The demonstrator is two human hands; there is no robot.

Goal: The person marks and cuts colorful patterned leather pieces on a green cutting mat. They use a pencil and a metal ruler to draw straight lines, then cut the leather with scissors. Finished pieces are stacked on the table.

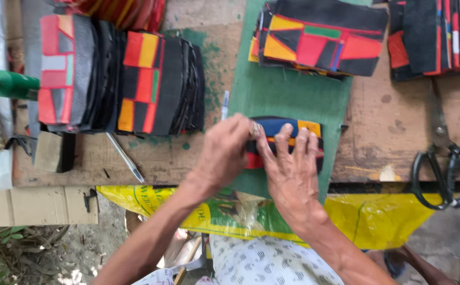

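A small patchwork piece [288, 128] in blue, yellow, red and black lies on a green mat [288, 95] on the wooden bench. My right hand [291, 169] lies flat on it, fingers spread, pressing it down. My left hand [224, 150] pinches the piece's left edge with closed fingers; a ring shows on one finger. Most of the piece is hidden under both hands.
Stacks of similar patchwork pieces stand at the left [119, 76], top middle [319, 39] and top right [433, 34]. Black-handled scissors [446, 169] lie at the right. A green bottle [13, 84], a pen [224, 104] and a thin metal tool [126, 158] are nearby. A yellow sack [377, 216] hangs at the bench's front.
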